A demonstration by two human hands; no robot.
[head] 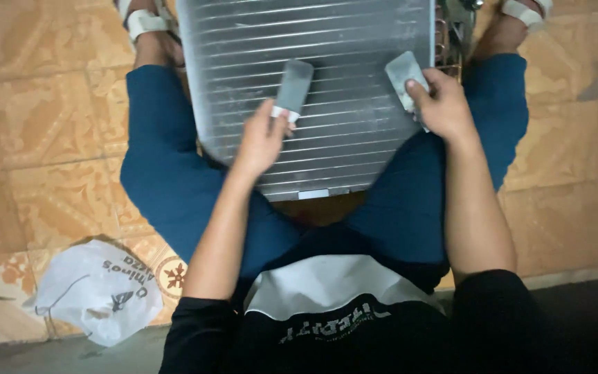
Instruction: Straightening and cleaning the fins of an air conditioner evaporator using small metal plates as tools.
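1 finned metal panel (327,104), grey and ribbed with crosswise lines, rests between the person's knees, its long axis running away from the body. 2 flat grey blades lie on it: the left hand (261,142) pinches 1 blade (292,86) near the panel's middle, the right hand (444,107) pinches the other blade (404,73) at its right edge. 1 white plastic bag (98,291) lies on the tiled floor (50,131).

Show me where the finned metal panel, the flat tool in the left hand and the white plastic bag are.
Finned metal panel (340,104): head view, bare fins at centre.
Flat tool (293,86): head view, grey blade.
White plastic bag (95,291): head view, its middle.
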